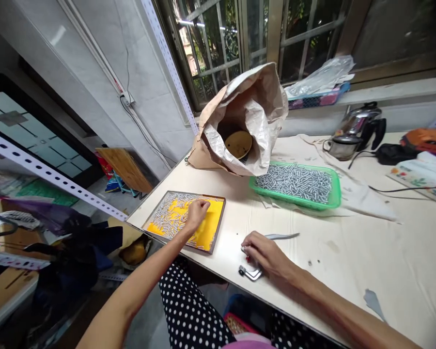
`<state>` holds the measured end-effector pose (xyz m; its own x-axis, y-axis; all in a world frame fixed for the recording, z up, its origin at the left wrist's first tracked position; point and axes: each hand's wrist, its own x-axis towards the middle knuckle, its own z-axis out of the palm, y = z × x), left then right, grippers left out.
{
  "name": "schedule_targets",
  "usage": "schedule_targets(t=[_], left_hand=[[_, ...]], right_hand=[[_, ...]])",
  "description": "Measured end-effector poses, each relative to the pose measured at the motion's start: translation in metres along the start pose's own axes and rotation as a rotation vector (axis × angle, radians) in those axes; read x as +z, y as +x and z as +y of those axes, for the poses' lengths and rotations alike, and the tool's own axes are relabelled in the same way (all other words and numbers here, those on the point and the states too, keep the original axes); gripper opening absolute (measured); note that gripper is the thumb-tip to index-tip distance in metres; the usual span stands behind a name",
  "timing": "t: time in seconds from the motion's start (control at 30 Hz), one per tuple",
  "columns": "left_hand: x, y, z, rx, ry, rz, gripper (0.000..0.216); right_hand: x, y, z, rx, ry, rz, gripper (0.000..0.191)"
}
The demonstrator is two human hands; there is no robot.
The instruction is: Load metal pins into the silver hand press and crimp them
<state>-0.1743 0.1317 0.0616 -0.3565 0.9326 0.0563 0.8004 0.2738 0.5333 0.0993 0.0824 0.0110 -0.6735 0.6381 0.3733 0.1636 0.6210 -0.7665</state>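
My left hand (197, 214) is over the shallow yellow-bottomed tray (212, 228), its fingers pinched together. What they hold, if anything, is too small to make out. Small silvery metal pieces, like short screws or pins (163, 215), lie scattered across the tray, thickest on its left. On the table to the right, my right hand (263, 249) is closed, with a small shiny bit at its fingertips that I cannot identify. Under and beside that hand is a metal clamp-like tool (253, 275), partly covered. A grey handle-like piece (285, 236) sticks out behind the hand.
A green basket (334, 194) full of similar metal pieces stands behind my right hand. Left of it, a large open paper sack (212, 114) leans over, a yellow bowl (239, 144) inside. A kettle (361, 118) and a metal cup (343, 147) stand at the back right.
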Motion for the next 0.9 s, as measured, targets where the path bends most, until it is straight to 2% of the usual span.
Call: schedule_targets(t=[0.1,0.23,0.33,0.43,0.5,0.63,0.73,0.8,0.9], left_hand=[[0.026,0.025,0.004,-0.072,-0.025,-0.013,0.023],[0.048,0.038,0.008,-0.142,-0.023,0.009,0.022],[0.05,0.038,0.012,-0.155,-0.019,0.032,0.025],[0.048,0.037,0.015,-0.143,-0.03,0.042,0.026],[0.048,0.04,0.016,-0.135,-0.045,0.056,0.022],[0.044,0.042,0.021,-0.148,-0.093,0.073,0.012],[0.033,0.021,0.032,-0.125,-0.189,0.051,0.014],[0.026,-0.006,0.042,-0.046,-0.331,-0.063,0.015],[0.023,-0.055,0.058,-0.001,-0.356,-0.409,0.012]], right_hand=[[-0.025,0.011,-0.003,0.125,-0.006,0.304,0.02],[-0.087,0.039,0.008,0.212,-0.197,0.599,0.021],[-0.131,0.058,0.022,0.223,-0.405,0.653,0.023],[-0.148,0.06,0.025,0.265,-0.677,0.646,0.04],[-0.138,0.049,0.018,0.29,-0.752,0.569,0.043],[-0.085,0.006,-0.007,0.219,-0.584,0.197,0.024],[-0.048,-0.034,-0.024,0.266,-0.54,0.013,0.016],[-0.033,-0.056,-0.029,0.303,-0.562,-0.051,0.017],[-0.02,-0.078,-0.026,0.307,-0.613,-0.058,0.019]])
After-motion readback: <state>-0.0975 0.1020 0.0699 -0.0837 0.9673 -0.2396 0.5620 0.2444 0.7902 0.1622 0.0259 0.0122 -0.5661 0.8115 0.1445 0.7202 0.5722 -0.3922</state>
